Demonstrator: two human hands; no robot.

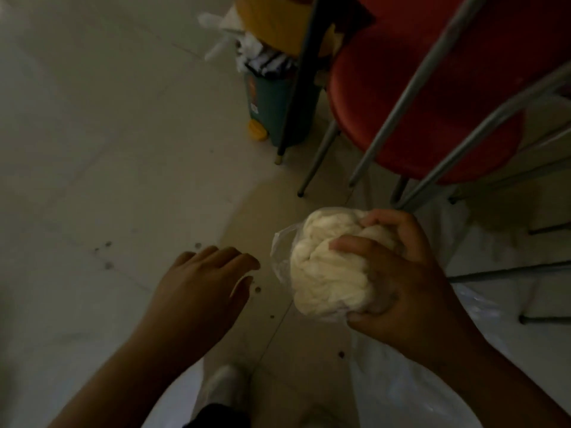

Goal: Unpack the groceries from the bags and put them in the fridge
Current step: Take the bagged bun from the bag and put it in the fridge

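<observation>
Clamped in the right hand (pixel 411 273) is a bagged pale lump (pixel 327 273), perhaps dough, lifted clear of the grocery bag (pixel 411 381) for the fridge. Left hand (pixel 200 282) hovers empty, fingers spread.

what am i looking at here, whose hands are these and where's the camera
There is one picture, taken by a camera worn on a person's head, looking down at their own two bare hands over a tiled floor. The right hand grips a clear plastic bag of pale dough-like buns. The left hand is open and holds nothing. Ahead stand a red chair and a green bin, stuffed full. A large plastic bag lies at lower right.
</observation>
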